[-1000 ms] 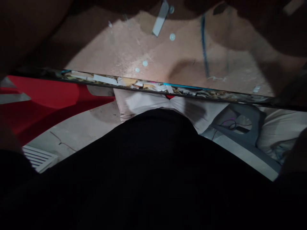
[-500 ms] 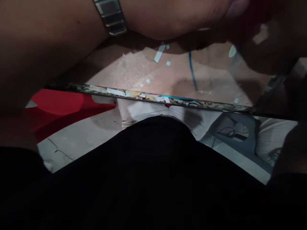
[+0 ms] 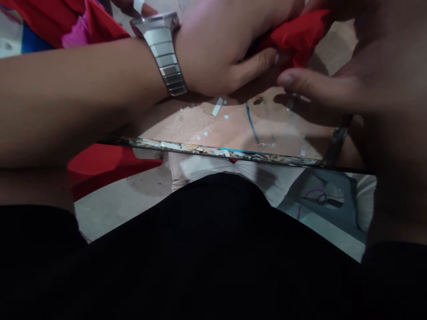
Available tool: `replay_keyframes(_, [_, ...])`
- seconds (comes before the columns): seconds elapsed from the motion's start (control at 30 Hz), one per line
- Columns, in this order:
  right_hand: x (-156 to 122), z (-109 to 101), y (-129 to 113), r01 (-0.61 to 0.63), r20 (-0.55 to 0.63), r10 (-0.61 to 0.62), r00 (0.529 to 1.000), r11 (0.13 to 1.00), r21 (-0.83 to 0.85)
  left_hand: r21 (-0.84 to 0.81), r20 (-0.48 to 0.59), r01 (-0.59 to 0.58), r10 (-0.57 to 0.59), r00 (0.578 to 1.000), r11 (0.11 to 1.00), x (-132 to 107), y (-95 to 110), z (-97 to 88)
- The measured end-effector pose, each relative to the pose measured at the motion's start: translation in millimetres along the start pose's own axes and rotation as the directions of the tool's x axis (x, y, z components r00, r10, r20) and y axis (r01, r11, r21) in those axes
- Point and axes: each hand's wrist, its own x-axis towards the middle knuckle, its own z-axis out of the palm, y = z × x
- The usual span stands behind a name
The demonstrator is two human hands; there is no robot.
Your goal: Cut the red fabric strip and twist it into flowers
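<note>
My left hand (image 3: pixel 223 49), with a metal watch (image 3: pixel 163 51) on its wrist, is closed round a piece of red paper or cloth (image 3: pixel 296 33) near the top of the view. My right hand (image 3: pixel 353 84) comes in from the right, its thumb stretched out just below the red piece and touching it; its other fingers are hidden. Both hands hover over a glass-topped table (image 3: pixel 233 124) strewn with small white scraps.
The glass edge (image 3: pixel 216 151) runs across the middle of the view. Below it are my dark lap (image 3: pixel 216 249), a white cloth (image 3: pixel 200 162), a red plastic chair (image 3: pixel 110 162) at left and a grey chair (image 3: pixel 327 200) at right. Red, pink and blue material (image 3: pixel 66 22) lies top left.
Both hands have dropped into full view from the top edge, the red piece now showing in the left hand. The view has tilted upward, so the glass edge sits lower.
</note>
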Motion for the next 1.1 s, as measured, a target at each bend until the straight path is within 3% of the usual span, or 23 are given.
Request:
replay_keyframes(0.03, [-2, -4, -11, 0.145, -0.016, -0.144, 0.989, 0.989, 0.043, -0.003, -0.02, 0.01, -0.01, 1.0, 1.0, 0, 1, -0.6])
replay_keyframes(0.1, [-6, -7, -26, 0.295, -0.104, -0.284, 0.953, 0.947, 0.124, -0.044, -0.082, 0.07, -0.073, 0.994, 0.997, 0, 9, -0.8])
replay_keyframes(0.17, [-9, -7, -30, 0.356, -0.202, -0.316, 0.927, 0.911, 0.21, -0.059, -0.116, 0.104, -0.11, 0.987, 0.993, -1, 16, 0.7])
replay_keyframes(0.3, [-6, -1, -22, 0.443, -0.328, -0.357, 0.875, 0.863, 0.243, -0.1, -0.279, 0.024, -0.051, 0.959, 0.995, -1, 18, 8.3])
replay_keyframes(0.43, [-3, 0, -21, 0.448, -0.352, -0.361, 0.864, 0.87, 0.206, -0.187, -0.342, -0.054, -0.014, 0.94, 0.981, 0, 9, 13.1])
replay_keyframes(0.57, [-2, -1, -25, 0.426, -0.369, -0.338, 0.866, 0.885, 0.187, -0.239, -0.341, -0.045, -0.041, 0.939, 0.97, 0, 5, 13.7])
replay_keyframes(0.8, [1, 0, -24, 0.373, -0.398, -0.28, 0.874, 0.911, 0.177, -0.305, -0.367, -0.028, -0.09, 0.926, 0.952, 0, 8, 15.8])
replay_keyframes(0.93, [1, 1, -22, 0.323, -0.398, -0.22, 0.891, 0.922, 0.213, -0.415, -0.419, -0.045, -0.147, 0.896, 0.909, 0, 15, 15.4])
replay_keyframes(1.1, [6, 8, -16, 0.373, -0.418, -0.283, 0.863, 0.916, 0.15, -0.43, -0.432, -0.1, -0.107, 0.896, 0.897, -1, 14, 15.4])
